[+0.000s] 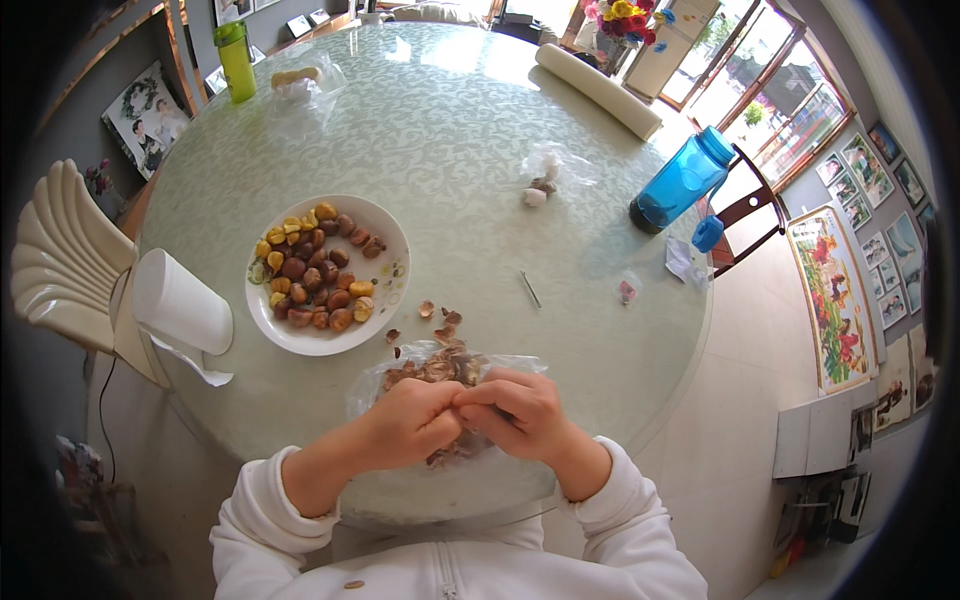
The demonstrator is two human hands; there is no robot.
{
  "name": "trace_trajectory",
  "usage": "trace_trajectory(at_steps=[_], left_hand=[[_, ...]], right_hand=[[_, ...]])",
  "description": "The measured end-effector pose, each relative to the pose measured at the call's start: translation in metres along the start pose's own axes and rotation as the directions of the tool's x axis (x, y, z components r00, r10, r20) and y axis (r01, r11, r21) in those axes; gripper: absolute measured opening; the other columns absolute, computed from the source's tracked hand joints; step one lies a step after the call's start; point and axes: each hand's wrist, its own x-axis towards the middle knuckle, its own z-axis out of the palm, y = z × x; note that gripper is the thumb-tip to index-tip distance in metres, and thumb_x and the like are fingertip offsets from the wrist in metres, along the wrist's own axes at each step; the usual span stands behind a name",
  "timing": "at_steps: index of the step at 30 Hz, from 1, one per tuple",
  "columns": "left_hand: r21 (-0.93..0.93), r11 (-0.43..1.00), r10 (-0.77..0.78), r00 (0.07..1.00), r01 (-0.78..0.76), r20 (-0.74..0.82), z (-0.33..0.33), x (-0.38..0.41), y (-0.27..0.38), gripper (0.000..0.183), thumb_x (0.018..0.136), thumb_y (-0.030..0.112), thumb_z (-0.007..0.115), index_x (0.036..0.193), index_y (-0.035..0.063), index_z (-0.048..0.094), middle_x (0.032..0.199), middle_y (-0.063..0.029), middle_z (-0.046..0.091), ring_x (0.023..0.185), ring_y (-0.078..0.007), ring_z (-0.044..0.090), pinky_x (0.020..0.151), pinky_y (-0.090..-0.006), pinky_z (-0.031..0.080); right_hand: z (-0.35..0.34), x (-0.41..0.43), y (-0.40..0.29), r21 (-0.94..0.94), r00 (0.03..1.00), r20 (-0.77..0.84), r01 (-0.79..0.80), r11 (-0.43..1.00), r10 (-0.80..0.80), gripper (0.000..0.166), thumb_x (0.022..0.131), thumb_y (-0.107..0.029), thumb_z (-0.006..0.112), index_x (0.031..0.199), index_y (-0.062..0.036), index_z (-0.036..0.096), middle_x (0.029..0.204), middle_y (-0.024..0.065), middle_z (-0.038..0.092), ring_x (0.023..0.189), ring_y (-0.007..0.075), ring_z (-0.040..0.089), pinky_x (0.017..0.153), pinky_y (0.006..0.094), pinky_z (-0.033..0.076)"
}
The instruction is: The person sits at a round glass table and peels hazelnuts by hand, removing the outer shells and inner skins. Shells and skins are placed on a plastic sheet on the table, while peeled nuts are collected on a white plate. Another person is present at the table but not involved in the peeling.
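Note:
My left hand (418, 421) and my right hand (514, 411) meet in front of me, fingertips pressed together. Whatever may be between the fingers is hidden. Beneath them a clear plastic bag (361, 397) lies spread on the table, with a heap of brown chestnut shells (439, 365) on it. A few shell pieces (427, 308) lie loose beyond the bag. To the left is a white plate (396, 264) holding brown unpeeled chestnuts (294, 268) and yellow peeled ones (361, 288); the peeled ones sit mostly along its left and upper edge.
A white paper roll (184, 304) stands left, by a cream chair (71, 259). On the round table (450, 172) are a thin metal tool (531, 289), a blue bottle (681, 181), crumpled paper (684, 262), a plastic bag (562, 163), a green bottle (236, 66) and a rolled sheet (600, 91).

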Motion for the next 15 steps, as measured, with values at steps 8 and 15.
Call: trace_trajectory(at_steps=[8, 15], left_hand=[[-0.25, 0.964, -0.076, 0.995, 0.088, 0.057, 0.0018, -0.0002, 0.0011, 0.014, 0.079, 0.009, 0.041, 0.077, 0.0019, 0.053, 0.058, -0.0024, 0.051, 0.052, -0.0097, 0.046, 0.049, -0.0252, 0.04], [-0.396, 0.917, -0.039, 0.999, 0.046, 0.027, 0.0079, 0.0004, -0.0031, 0.016, 0.081, 0.009, 0.036, 0.076, 0.006, 0.051, 0.061, 0.0025, 0.048, 0.051, -0.0036, 0.039, 0.044, -0.0198, 0.032]], right_hand=[[-0.0006, -0.0007, -0.0021, -0.007, 1.0, -0.007, 0.008, 1.0, -0.008, 0.011, 0.074, -0.001, 0.065, 0.085, -0.0017, 0.062, 0.063, 0.0065, 0.051, 0.05, 0.0194, 0.049, 0.043, 0.0296, 0.036], [0.0022, -0.0021, 0.0013, -0.01, 0.998, -0.051, 0.038, 0.999, -0.038, 0.013, 0.074, -0.001, 0.066, 0.087, -0.0019, 0.063, 0.063, 0.006, 0.05, 0.049, 0.0182, 0.047, 0.042, 0.0288, 0.035]])
